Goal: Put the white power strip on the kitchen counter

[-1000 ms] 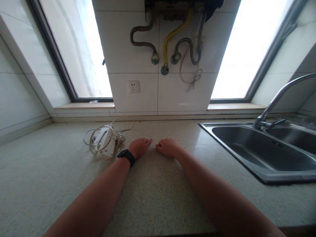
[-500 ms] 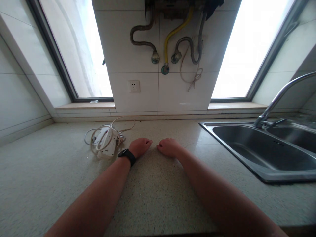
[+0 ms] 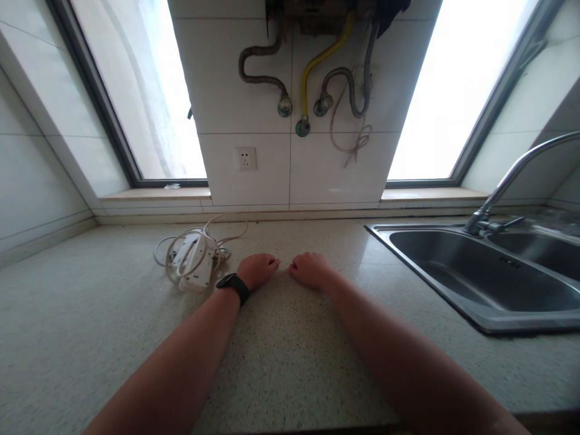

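Observation:
My left hand [image 3: 258,269] rests on the speckled countertop [image 3: 281,356], its fingers curled in and nothing seen in it. A black watch [image 3: 234,286] is strapped round that wrist. Just left of it lies a white power strip [image 3: 197,266] with its cable [image 3: 174,249] looped around it, apart from the hand. Across a small gap, my right hand [image 3: 310,269] also sits closed on the counter, knuckles up and holding nothing that shows. The undersides of both hands are hidden.
To the right a steel double sink [image 3: 435,302] is set into the counter, with a curved faucet [image 3: 512,175] behind it. A socket [image 3: 247,159] is on the tiled wall. Above hang a yellow pipe [image 3: 312,66] and grey hoses [image 3: 258,79] under a dark appliance [image 3: 317,15].
My right hand has shifted very slightly to the right. My left hand and the power strip stay where they were.

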{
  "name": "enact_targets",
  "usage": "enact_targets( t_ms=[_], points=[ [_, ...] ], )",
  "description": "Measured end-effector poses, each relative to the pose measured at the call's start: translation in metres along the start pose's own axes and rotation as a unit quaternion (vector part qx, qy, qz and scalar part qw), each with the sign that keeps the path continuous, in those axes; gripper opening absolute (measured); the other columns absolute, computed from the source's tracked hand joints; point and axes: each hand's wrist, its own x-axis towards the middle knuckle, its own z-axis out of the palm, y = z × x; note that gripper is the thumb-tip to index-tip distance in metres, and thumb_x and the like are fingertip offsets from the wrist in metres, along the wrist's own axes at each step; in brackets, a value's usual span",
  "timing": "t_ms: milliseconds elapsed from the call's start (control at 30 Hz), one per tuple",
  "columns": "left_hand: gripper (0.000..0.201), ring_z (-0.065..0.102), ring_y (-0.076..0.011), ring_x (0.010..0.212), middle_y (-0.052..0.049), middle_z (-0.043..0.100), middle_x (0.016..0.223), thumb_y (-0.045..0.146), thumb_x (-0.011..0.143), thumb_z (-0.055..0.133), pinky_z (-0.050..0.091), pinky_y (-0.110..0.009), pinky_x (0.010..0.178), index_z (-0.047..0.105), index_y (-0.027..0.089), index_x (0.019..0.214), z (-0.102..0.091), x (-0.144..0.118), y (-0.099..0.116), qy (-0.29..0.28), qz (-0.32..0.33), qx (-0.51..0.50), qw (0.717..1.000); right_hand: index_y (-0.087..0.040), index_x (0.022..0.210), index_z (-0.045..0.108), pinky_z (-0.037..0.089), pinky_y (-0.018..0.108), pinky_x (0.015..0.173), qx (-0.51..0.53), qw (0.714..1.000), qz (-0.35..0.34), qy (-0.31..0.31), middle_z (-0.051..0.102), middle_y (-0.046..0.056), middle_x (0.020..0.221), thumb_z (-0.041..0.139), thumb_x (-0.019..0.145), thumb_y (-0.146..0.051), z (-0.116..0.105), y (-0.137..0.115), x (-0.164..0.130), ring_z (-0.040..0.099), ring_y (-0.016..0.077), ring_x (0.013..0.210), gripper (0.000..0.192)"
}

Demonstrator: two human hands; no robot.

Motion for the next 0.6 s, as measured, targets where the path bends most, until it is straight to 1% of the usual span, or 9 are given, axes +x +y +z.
enact_targets(
  t_ms=[133,233,333,467,600],
  points=[
    [0.055,0.065,-0.0229,0.084,-0.011,0.072,0.092,0.053,0.095,0.027,0.041,-0.031,0.069,0.071,0.021,0.090,0.0006,0.0003,-0.0003,0.001,0.001,0.006,1.000,-0.017,0.102,0.072,0.048,0.037,0.077,0.007,1.000,0.014,0.015,0.071,0.017,0.102,0.033,0.093,-0.036,0.0018,0.0019,0.0017,0.067,0.0283,0.091,0.045],
    [0.055,0.065,-0.0228,0.084,-0.011,0.072,0.092,0.053,0.095,0.026,0.042,-0.031,0.070,0.072,0.022,0.090,0.0009,0.0004,-0.0004,0.003,0.005,0.010,1.000,-0.017,0.101,0.071,0.047,0.036,0.077,0.010,1.000,0.009,0.010,0.071,0.016,0.102,0.039,0.091,-0.033,0.0007,0.0028,0.0016,0.067,0.0280,0.092,0.037],
    [0.056,0.066,-0.0232,0.084,-0.011,0.072,0.092,0.053,0.094,0.026,0.043,-0.032,0.070,0.072,0.022,0.090,0.0004,-0.0003,0.0000,-0.001,0.005,0.014,1.000,-0.019,0.104,0.069,0.047,0.035,0.077,0.006,1.000,0.007,0.022,0.071,0.015,0.103,0.042,0.090,-0.028,-0.0020,0.0027,0.0008,0.066,0.0268,0.093,0.032],
    [0.053,0.066,-0.0238,0.085,-0.010,0.072,0.092,0.052,0.094,0.028,0.043,-0.031,0.069,0.072,0.023,0.090,-0.0006,-0.0016,0.0012,0.000,0.008,0.017,1.000,-0.020,0.105,0.067,0.046,0.034,0.077,-0.008,1.000,0.004,0.002,0.070,0.014,0.105,0.043,0.090,-0.025,-0.0046,0.0020,-0.0005,0.066,0.0255,0.095,0.029],
    [0.052,0.066,-0.0240,0.083,-0.010,0.072,0.092,0.053,0.094,0.029,0.044,-0.032,0.069,0.072,0.023,0.090,-0.0016,-0.0025,0.0022,-0.002,0.005,0.020,1.000,-0.020,0.105,0.067,0.046,0.034,0.077,-0.007,1.000,-0.002,0.012,0.070,0.014,0.105,0.044,0.089,-0.022,-0.0051,0.0021,-0.0014,0.066,0.0254,0.095,0.028]
  ],
)
